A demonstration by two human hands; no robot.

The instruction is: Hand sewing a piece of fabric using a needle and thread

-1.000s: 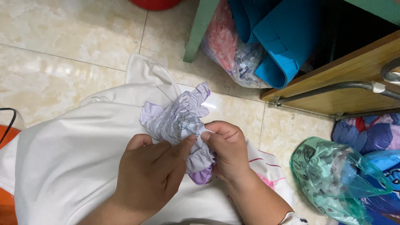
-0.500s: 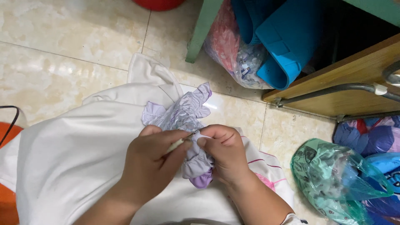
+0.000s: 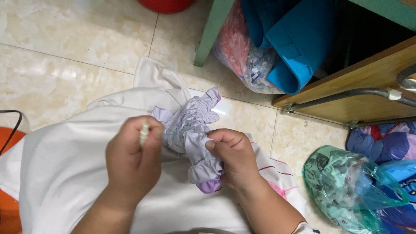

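Observation:
A small ruffled lilac cloth piece [image 3: 190,125] lies bunched on a white garment [image 3: 69,169] spread over my lap. My right hand [image 3: 229,156] pinches the lilac cloth between thumb and forefinger near its middle. My left hand [image 3: 132,156] is closed around a thin pale tool [image 3: 144,131], whose end sticks up between the fingers. That hand sits just left of the lilac cloth, apart from my right hand. The tool's working tip is hidden.
Beige tiled floor [image 3: 65,47] lies ahead. A green table leg [image 3: 211,30], a clear bag of scraps [image 3: 242,52] and rolled blue mats [image 3: 294,39] stand at the top. A wooden board with a metal bar [image 3: 359,91] and a green plastic bag [image 3: 346,186] are at right.
My left hand has pulled away leftward from the lilac cloth with the thin tool, which was at the cloth beside my right thumb half a second ago. My right hand kept its pinch.

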